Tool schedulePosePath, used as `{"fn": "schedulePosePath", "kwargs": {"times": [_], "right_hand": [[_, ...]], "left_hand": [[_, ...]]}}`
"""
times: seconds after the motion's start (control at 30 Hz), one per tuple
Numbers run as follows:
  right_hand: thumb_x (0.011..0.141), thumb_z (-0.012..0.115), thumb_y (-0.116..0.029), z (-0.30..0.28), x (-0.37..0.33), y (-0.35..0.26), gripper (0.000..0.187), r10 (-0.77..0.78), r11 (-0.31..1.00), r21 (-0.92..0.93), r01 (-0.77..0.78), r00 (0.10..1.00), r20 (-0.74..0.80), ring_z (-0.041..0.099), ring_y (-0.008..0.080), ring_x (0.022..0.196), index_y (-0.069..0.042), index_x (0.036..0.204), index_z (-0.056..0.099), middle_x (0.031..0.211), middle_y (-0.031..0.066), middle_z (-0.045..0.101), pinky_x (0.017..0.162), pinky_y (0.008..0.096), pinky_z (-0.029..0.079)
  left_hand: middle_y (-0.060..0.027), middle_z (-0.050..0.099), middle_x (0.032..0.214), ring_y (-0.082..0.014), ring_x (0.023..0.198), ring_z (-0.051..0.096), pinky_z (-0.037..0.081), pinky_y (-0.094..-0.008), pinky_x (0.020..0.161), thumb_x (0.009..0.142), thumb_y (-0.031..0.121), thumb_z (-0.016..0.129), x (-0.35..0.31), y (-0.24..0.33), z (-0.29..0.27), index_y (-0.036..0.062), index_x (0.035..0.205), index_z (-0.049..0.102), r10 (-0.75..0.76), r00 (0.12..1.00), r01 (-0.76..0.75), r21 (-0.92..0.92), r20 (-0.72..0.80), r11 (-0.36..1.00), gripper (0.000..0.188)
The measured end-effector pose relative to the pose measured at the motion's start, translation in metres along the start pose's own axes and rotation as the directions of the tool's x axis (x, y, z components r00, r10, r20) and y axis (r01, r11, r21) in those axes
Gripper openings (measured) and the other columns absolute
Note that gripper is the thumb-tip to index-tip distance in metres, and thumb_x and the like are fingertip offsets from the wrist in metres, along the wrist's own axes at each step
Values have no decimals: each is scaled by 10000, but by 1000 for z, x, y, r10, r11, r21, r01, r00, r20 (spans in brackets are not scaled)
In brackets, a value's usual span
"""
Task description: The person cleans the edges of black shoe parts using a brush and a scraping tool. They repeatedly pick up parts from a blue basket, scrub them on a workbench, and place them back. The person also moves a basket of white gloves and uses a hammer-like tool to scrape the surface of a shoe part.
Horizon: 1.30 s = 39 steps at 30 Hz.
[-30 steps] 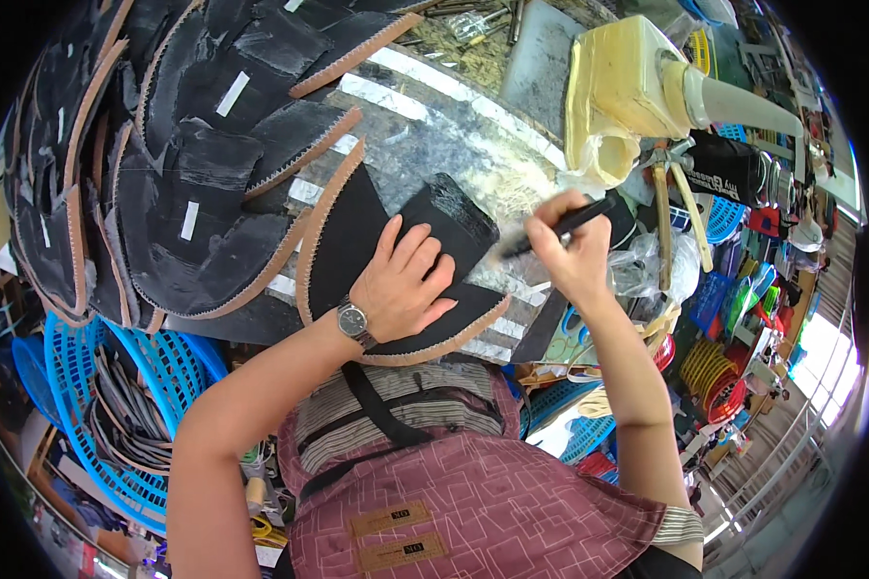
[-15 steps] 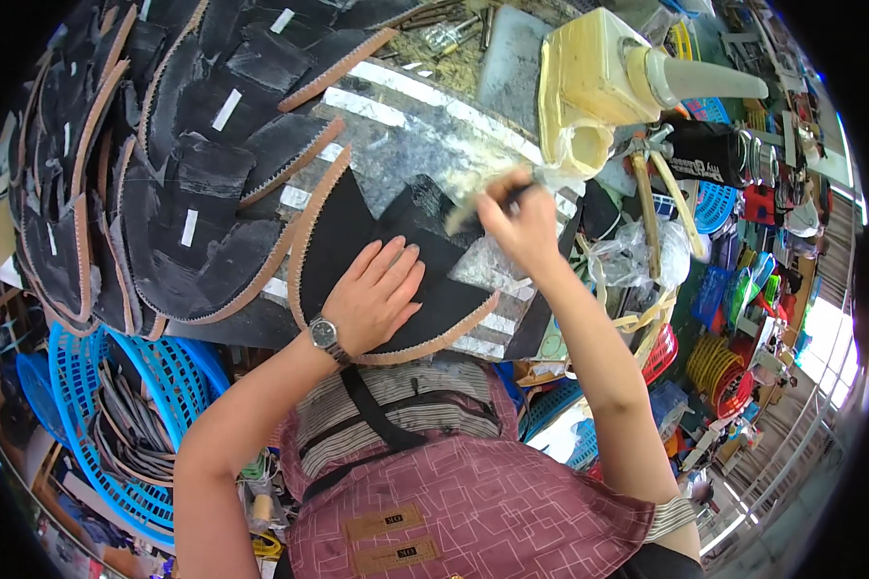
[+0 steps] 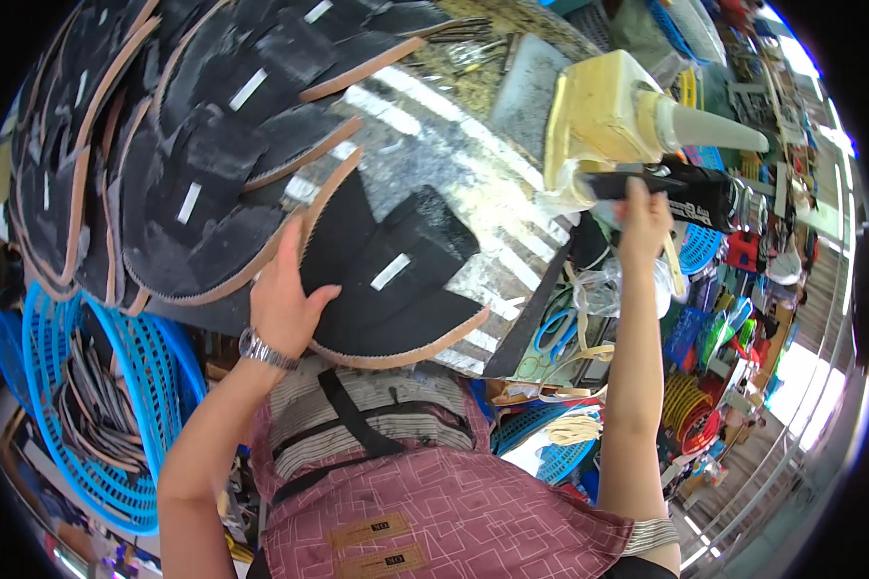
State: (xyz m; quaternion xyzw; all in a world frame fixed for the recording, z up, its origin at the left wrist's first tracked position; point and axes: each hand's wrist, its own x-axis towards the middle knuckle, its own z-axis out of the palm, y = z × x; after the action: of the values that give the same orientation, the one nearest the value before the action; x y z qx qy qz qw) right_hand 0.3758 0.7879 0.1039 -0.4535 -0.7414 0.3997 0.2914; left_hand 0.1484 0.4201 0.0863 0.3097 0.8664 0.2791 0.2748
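A curved black fabric piece (image 3: 406, 299) with a tan zigzag-cut trim and a small white label lies flat on the worktable. My left hand (image 3: 288, 289) rests at its left edge, fingers stretched along the trim and thumb spread out over the black fabric. At the far right, my right hand (image 3: 644, 224) is closed round the dark handle of a brush (image 3: 603, 183). The brush's tip is hidden in the low mouth of a yellowed glue pot (image 3: 603, 106). Part of the black piece's upper edge looks wet and shiny.
Similar black pieces (image 3: 198, 207) overlap across the table's left side. A blue basket (image 3: 150, 405) holding dark strips stands below them. Blue-handled scissors (image 3: 554, 333) and a clear plastic bag (image 3: 603, 289) lie near the right edge. White stripes (image 3: 497, 261) mark the worktable.
My right hand has moved right with the brush, from the black piece to the glue pot. My left hand has slid left off the piece's middle, uncovering the white label.
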Motion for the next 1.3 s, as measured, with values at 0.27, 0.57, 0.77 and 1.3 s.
{"fn": "schedulePosePath", "kwargs": {"times": [0.27,0.57,0.77,1.3], "right_hand": [[740,629,-289,107,-100,-91,309,-94,918,222,-329,362,928,616,190,635,5,832,612,683,78,612,572,322,487],[649,647,-244,108,-104,-97,288,-112,623,2,783,86,990,568,287,662,-14,719,489,707,148,563,623,372,478],[754,602,-141,107,-133,-120,164,34,884,415,-213,917,397,575,171,702,-1,803,531,813,131,602,596,309,478],[645,555,14,158,-166,-123,204,-151,987,93,130,555,818,612,287,655,8,849,551,745,134,600,581,368,512]], "left_hand": [[-173,601,923,-342,858,574,447,-409,710,638,220,756,-2,-12,6,85,1252,388,37,999,-34,125,-25,992,728],[-179,601,987,-325,900,584,463,-382,738,675,262,741,-4,-13,-1,75,1191,420,-44,998,41,84,43,996,635],[-71,642,786,-139,739,609,466,-275,676,837,216,568,7,-50,-12,-14,971,588,-83,942,272,-593,325,758,267],[23,598,712,-50,642,496,420,-233,604,871,118,507,20,-69,0,-11,853,624,-154,927,317,-492,343,811,176]]}}
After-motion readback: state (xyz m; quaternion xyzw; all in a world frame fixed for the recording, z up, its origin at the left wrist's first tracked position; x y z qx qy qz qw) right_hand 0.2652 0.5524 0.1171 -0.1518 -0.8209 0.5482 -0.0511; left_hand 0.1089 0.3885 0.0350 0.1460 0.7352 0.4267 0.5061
